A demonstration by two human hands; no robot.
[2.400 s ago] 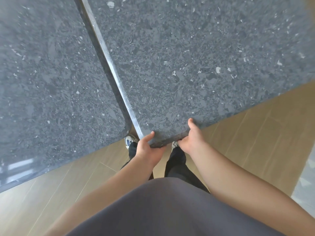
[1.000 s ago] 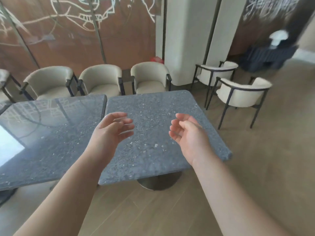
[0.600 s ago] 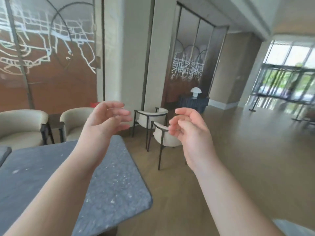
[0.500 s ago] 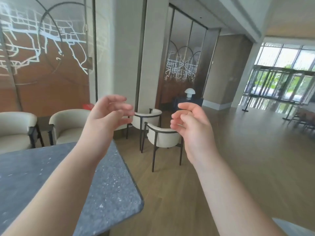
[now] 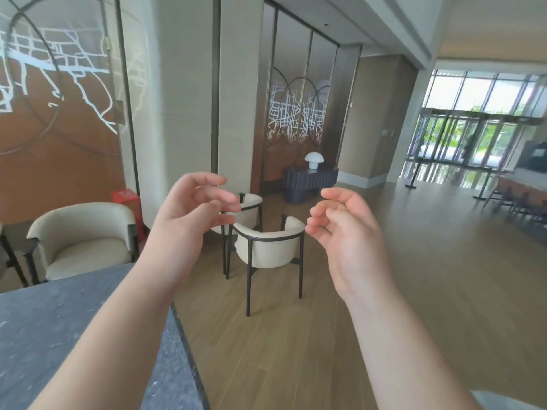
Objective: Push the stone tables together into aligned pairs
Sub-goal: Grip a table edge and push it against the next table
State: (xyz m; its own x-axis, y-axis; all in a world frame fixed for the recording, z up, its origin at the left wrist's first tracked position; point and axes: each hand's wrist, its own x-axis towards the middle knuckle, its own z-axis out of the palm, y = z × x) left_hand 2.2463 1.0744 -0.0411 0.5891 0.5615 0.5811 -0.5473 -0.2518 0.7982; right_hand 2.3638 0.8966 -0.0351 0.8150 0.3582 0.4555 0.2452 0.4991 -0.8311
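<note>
Hands raised in mid-air, holding nothing: the left hand (image 5: 189,220) and right hand (image 5: 349,235) faced each other, fingers loosely curled and spread wide, touching no surface. The grey stone bench (image 5: 59,335) lay at eight o'clock, under the left forearm. A cream armchair (image 5: 269,247) stood at twelve o'clock on the wooden floor (image 5: 444,291), another armchair (image 5: 85,241) at ten o'clock. A red box (image 5: 125,199) carried writing too small to read.
</note>
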